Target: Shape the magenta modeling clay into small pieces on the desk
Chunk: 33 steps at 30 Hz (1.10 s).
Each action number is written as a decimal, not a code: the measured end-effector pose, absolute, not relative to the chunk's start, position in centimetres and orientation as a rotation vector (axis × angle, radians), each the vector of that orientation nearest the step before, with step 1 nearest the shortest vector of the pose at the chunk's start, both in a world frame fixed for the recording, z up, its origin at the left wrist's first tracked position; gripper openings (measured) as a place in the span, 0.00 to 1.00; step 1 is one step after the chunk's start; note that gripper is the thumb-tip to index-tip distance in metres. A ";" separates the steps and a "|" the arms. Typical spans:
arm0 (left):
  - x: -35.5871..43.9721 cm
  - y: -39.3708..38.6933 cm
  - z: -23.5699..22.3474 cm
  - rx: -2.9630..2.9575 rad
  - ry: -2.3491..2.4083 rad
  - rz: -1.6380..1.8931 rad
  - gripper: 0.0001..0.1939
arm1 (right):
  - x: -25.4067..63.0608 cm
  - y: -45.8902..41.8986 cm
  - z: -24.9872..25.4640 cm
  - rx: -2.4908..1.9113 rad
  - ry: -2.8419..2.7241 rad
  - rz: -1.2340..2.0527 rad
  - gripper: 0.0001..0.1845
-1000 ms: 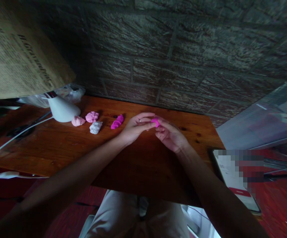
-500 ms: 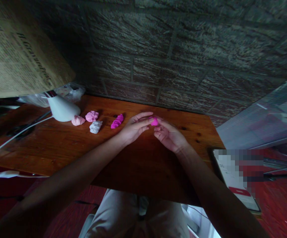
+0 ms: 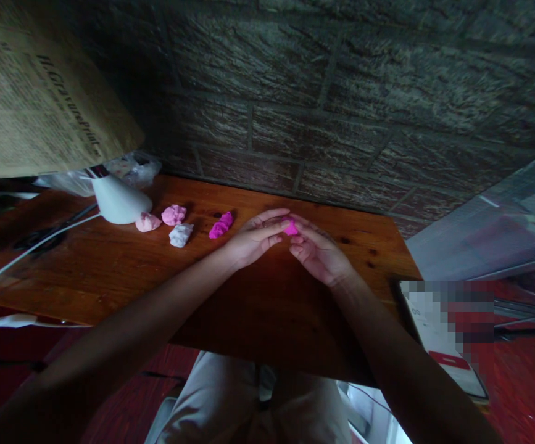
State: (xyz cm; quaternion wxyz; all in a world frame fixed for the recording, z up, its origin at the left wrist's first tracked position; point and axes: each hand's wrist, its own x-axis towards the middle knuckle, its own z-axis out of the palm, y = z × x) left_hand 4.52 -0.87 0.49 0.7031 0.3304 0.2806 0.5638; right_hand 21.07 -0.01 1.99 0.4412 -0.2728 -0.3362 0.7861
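A small bright pink lump of modelling clay [image 3: 290, 227] is pinched between the fingertips of both hands, above the wooden table. My left hand [image 3: 258, 237] closes on it from the left with thumb and fingers. From the right, my right hand [image 3: 317, 248] grips the same lump, its lower fingers curled. Left of my hands lies a longer magenta clay piece [image 3: 221, 226] with a bumpy surface. Farther left sit a pink clay lump [image 3: 173, 214], a paler pink clay lump [image 3: 147, 222] and a white clay lump [image 3: 181, 235], close together.
A lamp with a white base [image 3: 121, 200] and a newsprint shade [image 3: 49, 105] stands at the left, its white cable [image 3: 31, 253] trailing forward. Behind it is a clear plastic bag [image 3: 140, 169]. A brick wall [image 3: 286, 111] backs the table [image 3: 123, 271]. A tablet-like device [image 3: 427, 327] lies right.
The view has shifted slightly. Both hands keep their pinch on the pink clay, with only small finger movement. The other clay lumps have not moved on the table.
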 end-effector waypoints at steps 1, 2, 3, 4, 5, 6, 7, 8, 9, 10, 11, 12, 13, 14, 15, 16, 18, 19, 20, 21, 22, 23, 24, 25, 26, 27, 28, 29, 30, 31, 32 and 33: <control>4.6 -0.9 0.5 0.733 0.623 1.257 0.16 | 21.1 0.0 2.0 -0.669 -0.827 1.948 0.18; 4.6 -0.9 0.6 0.731 0.623 1.262 0.17 | 21.0 0.0 2.0 -0.664 -0.819 1.943 0.18; 4.6 -0.9 0.6 0.730 0.624 1.267 0.18 | 21.0 0.0 2.0 -0.664 -0.813 1.938 0.17; 4.6 -0.9 0.6 0.734 0.624 1.272 0.18 | 21.0 0.0 2.0 -0.666 -0.809 1.932 0.16; 4.7 -0.9 0.7 0.741 0.625 1.276 0.19 | 21.1 0.1 2.0 -0.669 -0.808 1.926 0.16; 4.7 -0.9 0.7 0.754 0.625 1.281 0.20 | 21.1 0.1 2.0 -0.673 -0.807 1.920 0.15; 4.7 -0.9 0.7 0.771 0.625 1.287 0.20 | 21.1 0.1 2.0 -0.676 -0.807 1.915 0.15; 4.7 -0.8 0.6 0.790 0.624 1.294 0.21 | 21.1 0.1 2.0 -0.677 -0.805 1.911 0.16; 4.7 -0.8 0.6 0.807 0.623 1.303 0.21 | 21.1 0.2 2.0 -0.678 -0.801 1.909 0.16; 4.7 -0.8 0.5 0.822 0.624 1.311 0.21 | 21.1 0.2 2.0 -0.681 -0.797 1.908 0.17; 4.8 -0.8 0.5 0.833 0.627 1.318 0.21 | 21.1 0.2 2.0 -0.686 -0.797 1.908 0.18; 4.8 -0.8 0.5 0.840 0.632 1.322 0.21 | 21.1 0.2 2.0 -0.691 -0.804 1.910 0.18; 4.8 -0.9 0.4 0.843 0.639 1.324 0.21 | 21.1 0.2 2.0 -0.697 -0.817 1.911 0.18; 4.9 -0.9 0.4 0.844 0.646 1.326 0.21 | 21.1 0.1 1.9 -0.702 -0.833 1.909 0.17; 4.9 -0.9 0.4 0.843 0.652 1.328 0.20 | 21.0 0.1 1.9 -0.707 -0.849 1.906 0.16; 5.0 -1.0 0.5 0.842 0.657 1.326 0.20 | 21.0 0.1 1.9 -0.710 -0.861 1.901 0.15; 5.0 -1.1 0.5 0.841 0.665 1.323 0.20 | 21.0 0.2 1.8 -0.718 -0.864 1.883 0.13; 5.1 -1.1 0.6 0.846 0.669 1.321 0.20 | 20.9 0.2 1.8 -0.723 -0.860 1.875 0.12; 5.1 -1.1 0.6 0.852 0.673 1.320 0.20 | 20.9 0.2 1.8 -0.726 -0.855 1.872 0.12; 5.1 -1.1 0.6 0.857 0.676 1.322 0.21 | 20.9 0.2 1.8 -0.726 -0.851 1.872 0.12; 5.1 -1.2 0.6 0.861 0.677 1.325 0.21 | 20.9 0.2 1.8 -0.723 -0.847 1.875 0.12; 5.1 -1.2 0.6 0.861 0.676 1.327 0.21 | 20.9 0.2 1.8 -0.719 -0.844 1.881 0.12; 5.1 -1.2 0.6 0.860 0.675 1.328 0.21 | 20.9 0.2 1.8 -0.715 -0.841 1.886 0.11; 5.1 -1.1 0.6 0.859 0.670 1.327 0.21 | 20.9 0.2 1.9 -0.714 -0.839 1.889 0.11; 5.1 -1.1 0.6 0.859 0.664 1.326 0.21 | 20.9 0.2 1.9 -0.718 -0.835 1.888 0.12; 5.1 -1.1 0.6 0.862 0.657 1.324 0.22 | 21.0 0.2 1.9 -0.726 -0.830 1.888 0.12; 5.1 -1.1 0.6 0.868 0.650 1.323 0.22 | 21.0 0.2 1.9 -0.734 -0.823 1.887 0.12; 5.1 -1.1 0.6 0.876 0.645 1.322 0.23 | 21.0 0.2 1.9 -0.741 -0.814 1.887 0.13; 5.1 -1.1 0.5 0.884 0.642 1.319 0.23 | 21.0 0.2 1.9 -0.741 -0.806 1.891 0.13; 5.1 -1.1 0.5 0.890 0.642 1.318 0.23 | 21.1 0.2 1.9 -0.736 -0.800 1.897 0.14; 5.0 -1.1 0.5 0.894 0.644 1.318 0.23 | 21.1 0.2 1.8 -0.727 -0.797 1.903 0.14; 5.0 -1.1 0.5 0.895 0.646 1.317 0.23 | 21.1 0.3 1.8 -0.717 -0.798 1.908 0.15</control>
